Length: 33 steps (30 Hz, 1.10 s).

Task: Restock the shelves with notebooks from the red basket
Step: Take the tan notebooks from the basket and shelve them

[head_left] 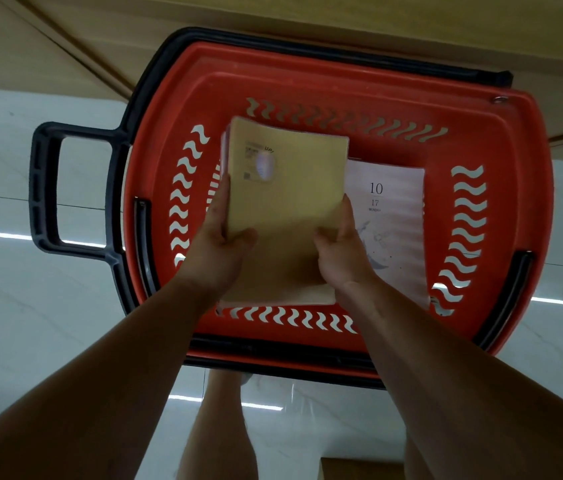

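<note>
Pick-up step in hand: the left hand (224,244) grips the left edge of the tan notebook stack (283,188) and the right hand (342,251) grips its right edge, over the middle of the red basket (307,64). A white dated notebook (391,216) lies by the basket's right wall. Next move, as judged: lift the stack clear of the rim, held level.

Small print on the tan notebook (283,202) is blurred.

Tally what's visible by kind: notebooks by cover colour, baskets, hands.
tan notebook: 1 on top of the held stack; those under it can't be counted
white notebook: 1
red basket: 1
Hands: 2 (left hand, right hand)
Total: 5
</note>
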Each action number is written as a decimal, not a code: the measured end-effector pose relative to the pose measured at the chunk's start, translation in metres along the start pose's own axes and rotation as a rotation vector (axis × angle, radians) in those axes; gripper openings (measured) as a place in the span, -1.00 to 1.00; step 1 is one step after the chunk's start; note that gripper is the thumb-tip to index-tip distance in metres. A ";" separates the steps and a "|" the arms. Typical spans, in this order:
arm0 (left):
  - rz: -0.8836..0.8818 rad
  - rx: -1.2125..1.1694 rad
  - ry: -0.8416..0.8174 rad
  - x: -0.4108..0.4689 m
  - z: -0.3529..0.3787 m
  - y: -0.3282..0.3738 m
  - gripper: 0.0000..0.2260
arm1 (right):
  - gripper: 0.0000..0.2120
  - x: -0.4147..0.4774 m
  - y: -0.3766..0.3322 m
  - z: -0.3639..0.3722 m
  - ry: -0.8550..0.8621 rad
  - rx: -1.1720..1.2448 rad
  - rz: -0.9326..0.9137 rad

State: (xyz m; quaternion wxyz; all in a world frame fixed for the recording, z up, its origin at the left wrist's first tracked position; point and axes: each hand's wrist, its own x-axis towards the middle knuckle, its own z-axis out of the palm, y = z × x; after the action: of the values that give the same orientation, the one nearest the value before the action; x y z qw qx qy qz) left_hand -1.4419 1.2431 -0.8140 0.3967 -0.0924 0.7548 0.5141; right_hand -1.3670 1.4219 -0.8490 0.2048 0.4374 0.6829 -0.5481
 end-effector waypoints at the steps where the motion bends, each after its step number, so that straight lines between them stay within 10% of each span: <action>1: -0.009 -0.022 0.006 -0.003 0.000 0.003 -0.27 | -0.40 -0.002 -0.002 -0.002 -0.008 -0.013 0.004; 22: 0.115 -0.278 0.122 -0.271 -0.004 0.234 -0.34 | -0.44 -0.251 -0.148 -0.150 -0.324 0.352 0.125; 33: 0.144 -0.335 0.222 -0.408 0.004 0.353 -0.44 | -0.39 -0.377 -0.224 -0.257 -0.358 0.346 -0.298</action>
State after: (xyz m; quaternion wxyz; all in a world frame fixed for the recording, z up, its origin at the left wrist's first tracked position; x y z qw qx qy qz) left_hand -1.3607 1.2972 -0.2834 0.2523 -0.1589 0.7028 0.6459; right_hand -1.2985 1.5157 -0.3545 0.1618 0.2570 0.5890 -0.7489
